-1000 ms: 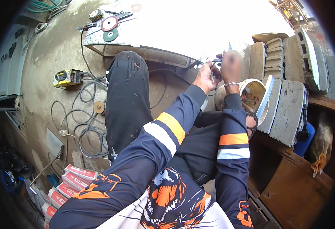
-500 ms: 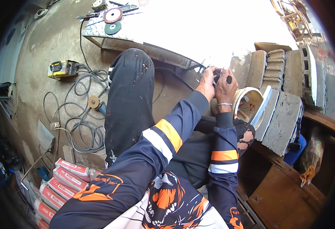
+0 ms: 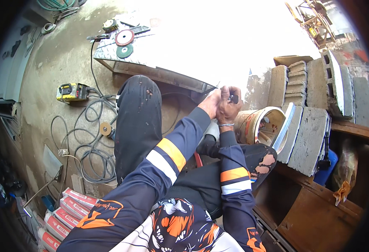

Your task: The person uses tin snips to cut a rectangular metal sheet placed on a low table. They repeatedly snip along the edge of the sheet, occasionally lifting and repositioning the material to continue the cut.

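My left hand (image 3: pixel 210 103) and my right hand (image 3: pixel 228 106) are close together in front of my knees, by the near edge of a glaring bright table (image 3: pixel 159 74). The right hand is curled into a fist around a small dark object (image 3: pixel 234 99), whose kind I cannot make out. Beside it the left hand is closed too, with its fingers mostly hidden. A thin tip shows above the hands against the glare; which hand holds it is unclear. Just right of the right hand stands a whitish bucket (image 3: pixel 246 124) with tools and sticks inside.
A red-rimmed disc (image 3: pixel 125 37), a green disc (image 3: pixel 125 51) and a tape measure (image 3: pixel 109 25) lie on the table's left end. An angle grinder (image 3: pixel 106 129), coiled cables and a yellow-black machine (image 3: pixel 72 92) occupy the floor. Concrete blocks (image 3: pixel 308 140) stand right; red-white bags (image 3: pixel 64 216) are stacked lower left.
The view has shifted, so table and bucket appear lower. Both hands have come slightly nearer to me; the right hand has turned, showing the dark object in its fist.
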